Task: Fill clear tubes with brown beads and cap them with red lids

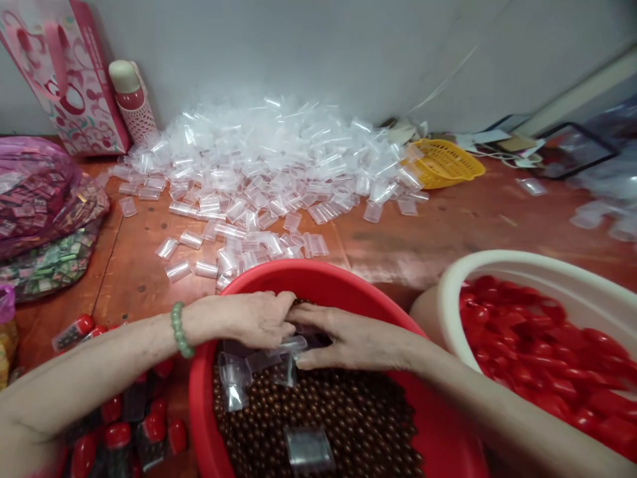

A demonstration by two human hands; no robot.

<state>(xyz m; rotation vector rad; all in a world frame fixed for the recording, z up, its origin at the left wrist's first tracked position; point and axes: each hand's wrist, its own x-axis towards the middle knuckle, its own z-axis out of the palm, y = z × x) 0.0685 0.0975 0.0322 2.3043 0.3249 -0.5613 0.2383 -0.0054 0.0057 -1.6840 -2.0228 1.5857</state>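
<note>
A red tub (323,272) holds many small round brown balls (348,411). Over its far left part, my left hand (256,318), with a green bead bracelet (180,330) at the wrist, has its fingers bent down; what they grip is hidden. My right hand (338,338) meets it from the right, thumb and fingers apart around clear plastic containers (293,345), fingertips partly hidden behind the left hand. More clear containers (235,382) lie on the balls below the hands, and one (309,450) rests nearer the front.
Clear containers (279,153) are heaped along the wall. A cream tub (497,259) of red caps (542,352) stands right. Filled red-capped containers (118,435) lie left of the red tub. Plastic bags (34,199), a pink bag (74,99), a bottle (132,99) and a yellow basket (445,162) stand farther back.
</note>
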